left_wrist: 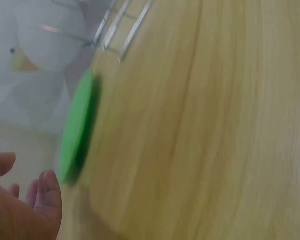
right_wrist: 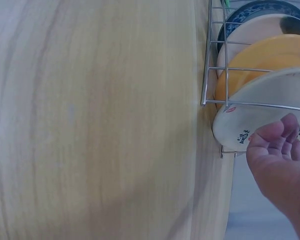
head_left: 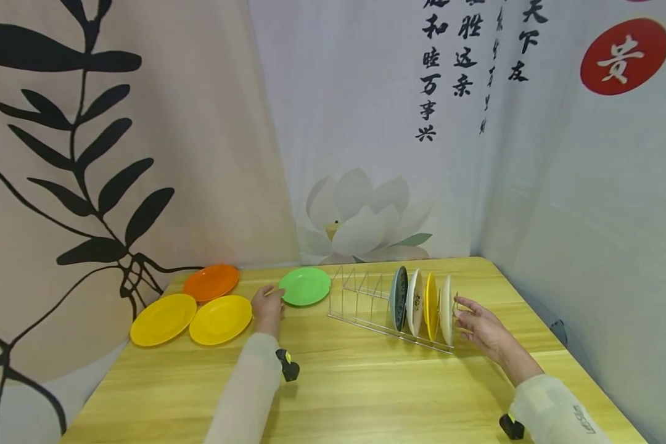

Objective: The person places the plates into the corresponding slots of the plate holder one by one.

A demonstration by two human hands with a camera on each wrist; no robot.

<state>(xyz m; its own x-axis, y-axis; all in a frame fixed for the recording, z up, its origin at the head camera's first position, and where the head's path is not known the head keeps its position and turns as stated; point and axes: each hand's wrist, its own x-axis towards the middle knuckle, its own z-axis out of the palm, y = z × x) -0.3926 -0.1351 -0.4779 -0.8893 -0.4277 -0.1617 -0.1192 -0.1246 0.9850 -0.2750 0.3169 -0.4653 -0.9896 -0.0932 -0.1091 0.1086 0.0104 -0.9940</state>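
Note:
My left hand [head_left: 267, 308] is at the near left edge of a green plate [head_left: 304, 286] lying on the table. In the left wrist view its fingers [left_wrist: 49, 192] are loosely bent, with a small gap to the green plate [left_wrist: 78, 125]. My right hand [head_left: 484, 327] is at the right end of a wire dish rack [head_left: 361, 320], beside an upright white plate [head_left: 446, 311]. In the right wrist view its loosely bent fingers [right_wrist: 290, 127] are in front of that plate's patterned face; whether they touch the wire or plate is unclear.
Also upright in the rack are a yellow plate [head_left: 431, 307], a patterned white plate [head_left: 415, 302] and a dark blue patterned plate [head_left: 401, 299]. To the left lie an orange plate [head_left: 211, 282] and two yellow plates [head_left: 163, 319]. Printed curtains [head_left: 366, 123] border the wooden table [head_left: 366, 394].

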